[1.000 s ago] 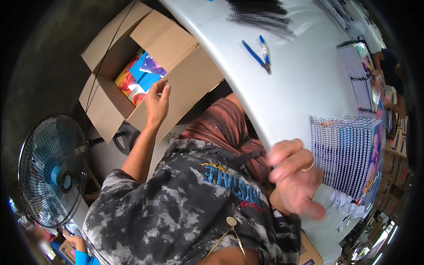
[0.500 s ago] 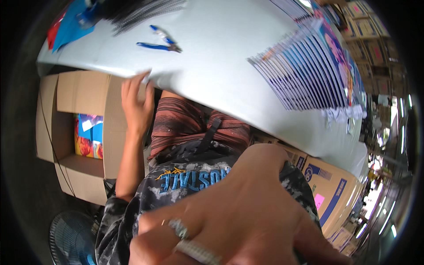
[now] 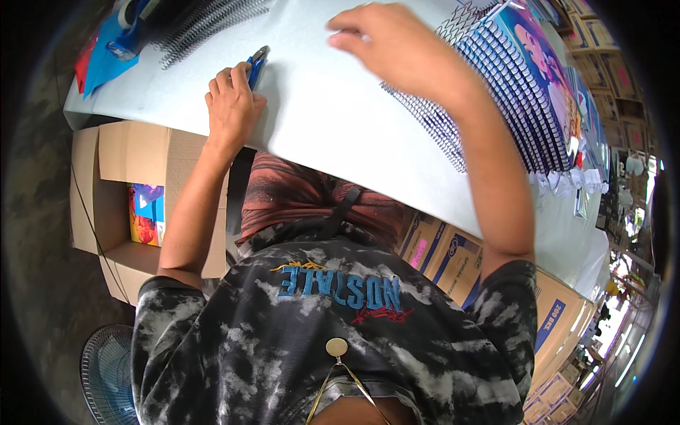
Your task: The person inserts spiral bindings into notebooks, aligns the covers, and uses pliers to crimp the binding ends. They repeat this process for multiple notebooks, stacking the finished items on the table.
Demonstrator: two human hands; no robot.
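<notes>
My left hand (image 3: 234, 106) is closed around a pair of blue-handled cutting pliers (image 3: 258, 62) at the left part of the table. The metal jaws stick out beyond the fingers, and much of the handles is hidden. My right hand (image 3: 397, 49) hovers over the far middle of the white table, its curled fingers and thumb slightly apart with nothing visible between them. Beside the right forearm stands a stack of spiral-bound notebooks (image 3: 520, 85) with picture covers, partly covered by that arm. Black spiral binding coils (image 3: 205, 32) lie at the far left.
The white table (image 3: 319, 124) spans the front. An open cardboard box (image 3: 134, 152) with colourful printed items stands at the left, below table height. A fan (image 3: 106, 375) is at lower left. Blue sheets (image 3: 110, 67) lie at the far left corner. Closed cartons (image 3: 443, 255) stand under the table's right side.
My left hand has moved from the table edge onto the pliers and taken hold of them. My right hand has swung from close in front of my chest to over the table.
</notes>
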